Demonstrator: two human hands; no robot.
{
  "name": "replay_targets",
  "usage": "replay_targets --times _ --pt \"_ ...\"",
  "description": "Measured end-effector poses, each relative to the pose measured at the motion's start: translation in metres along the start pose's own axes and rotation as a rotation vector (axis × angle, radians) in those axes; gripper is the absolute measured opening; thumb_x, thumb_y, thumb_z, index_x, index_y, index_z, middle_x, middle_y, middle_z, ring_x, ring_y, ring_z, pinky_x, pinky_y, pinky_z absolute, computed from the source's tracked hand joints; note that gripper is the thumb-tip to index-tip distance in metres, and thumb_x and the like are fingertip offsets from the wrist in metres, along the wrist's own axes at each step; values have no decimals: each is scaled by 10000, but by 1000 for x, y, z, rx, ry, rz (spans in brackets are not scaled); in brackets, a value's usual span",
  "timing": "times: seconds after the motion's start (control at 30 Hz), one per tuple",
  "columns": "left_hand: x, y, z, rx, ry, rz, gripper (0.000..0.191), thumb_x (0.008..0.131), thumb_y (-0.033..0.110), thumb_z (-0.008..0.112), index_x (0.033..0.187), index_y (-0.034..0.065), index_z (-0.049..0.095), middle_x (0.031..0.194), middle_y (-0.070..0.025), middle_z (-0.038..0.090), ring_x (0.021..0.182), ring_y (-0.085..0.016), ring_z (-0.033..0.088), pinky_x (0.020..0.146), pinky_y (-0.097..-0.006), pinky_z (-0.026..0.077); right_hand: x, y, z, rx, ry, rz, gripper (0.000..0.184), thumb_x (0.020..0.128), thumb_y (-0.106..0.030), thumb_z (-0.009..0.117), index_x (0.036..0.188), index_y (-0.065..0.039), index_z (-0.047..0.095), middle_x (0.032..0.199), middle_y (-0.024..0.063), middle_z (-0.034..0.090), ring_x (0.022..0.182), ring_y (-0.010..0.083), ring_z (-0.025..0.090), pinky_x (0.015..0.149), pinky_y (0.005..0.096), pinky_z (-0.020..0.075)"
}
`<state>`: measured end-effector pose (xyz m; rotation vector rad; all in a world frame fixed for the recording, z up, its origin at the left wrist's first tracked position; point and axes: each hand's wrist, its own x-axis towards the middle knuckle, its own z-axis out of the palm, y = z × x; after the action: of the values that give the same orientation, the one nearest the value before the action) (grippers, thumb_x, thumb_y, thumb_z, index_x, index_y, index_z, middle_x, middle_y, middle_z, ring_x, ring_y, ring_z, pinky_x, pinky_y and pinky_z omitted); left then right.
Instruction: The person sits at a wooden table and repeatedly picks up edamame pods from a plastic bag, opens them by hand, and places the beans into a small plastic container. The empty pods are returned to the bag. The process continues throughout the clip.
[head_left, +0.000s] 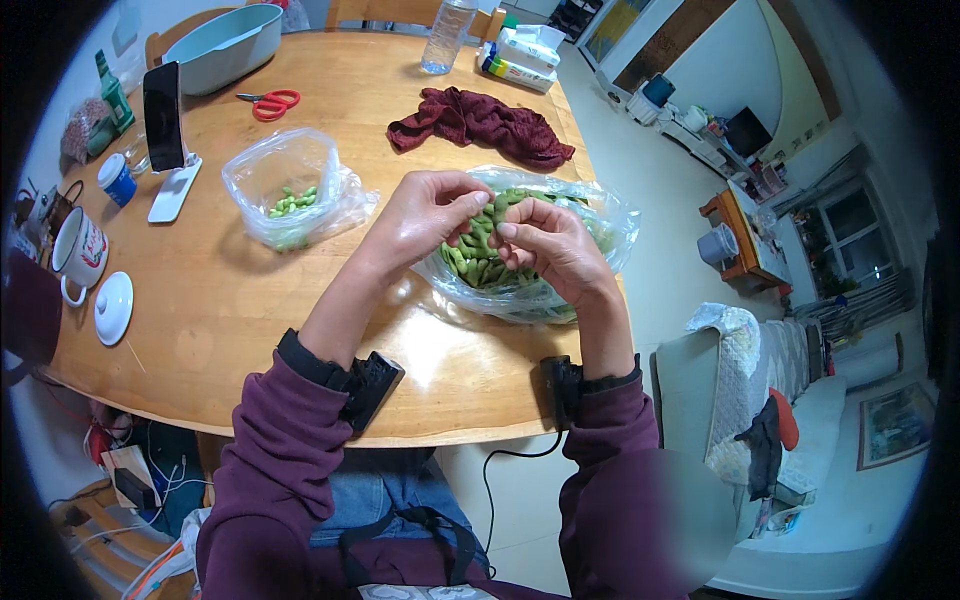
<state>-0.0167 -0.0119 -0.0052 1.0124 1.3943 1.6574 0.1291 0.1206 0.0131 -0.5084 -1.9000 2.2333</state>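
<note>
My left hand (427, 214) hovers over an open clear plastic bag (619, 221) full of green soybean pods (476, 255). Its thumb and forefinger are pinched together; whether anything sits between them is hidden. Close beside it, my right hand (559, 244) has its fingers curled around what looks like a single green pod (500, 210), held near the left fingertips. To the left stands a smaller clear plastic bag (247, 176), its mouth open, with shelled green beans (294, 201) at the bottom.
A crumpled dark red towel (480, 124) lies behind the pods. Red-handled scissors (274, 103), a phone on a white stand (163, 116), an enamel mug (79, 244) and its lid (114, 309) are leftward. A plastic bottle (448, 37) and tissue packs (521, 56) stand at the far edge.
</note>
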Motion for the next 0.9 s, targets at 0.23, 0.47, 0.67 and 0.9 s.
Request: replay_targets --times 0.23,0.47,0.67,0.9 --pt "-1 -1 2 -167 -50 -44 240 841 154 677 1023 1 648 800 -5 625 643 -66 535 585 -202 435 -2 11 -8 296 -127 17 146 852 -58 632 977 4 591 826 85 639 661 95 600 592 187 510" --pt "-1 -3 7 -312 -58 -99 218 836 142 680 1006 8 654 853 -25 644 684 -69 549 600 -199 447 -3 14 -13 391 -166 25 198 857 -70 633 1024 26 589 828 77 635 639 78 576 567 167 489" --pt "-1 -4 6 -271 -6 -96 199 832 116 677 992 -1 657 832 -26 639 656 -52 533 558 -177 423 -2 15 -8 367 -132 23 216 860 -79 634 1034 39 585 818 71 631 650 79 579 571 167 491" --pt "-1 -5 6 -295 36 -89 168 824 91 681 956 -10 655 789 -30 627 595 -45 512 496 -153 395 0 19 -4 395 -88 39 182 863 -76 630 1004 34 598 820 68 632 660 83 586 579 166 497"
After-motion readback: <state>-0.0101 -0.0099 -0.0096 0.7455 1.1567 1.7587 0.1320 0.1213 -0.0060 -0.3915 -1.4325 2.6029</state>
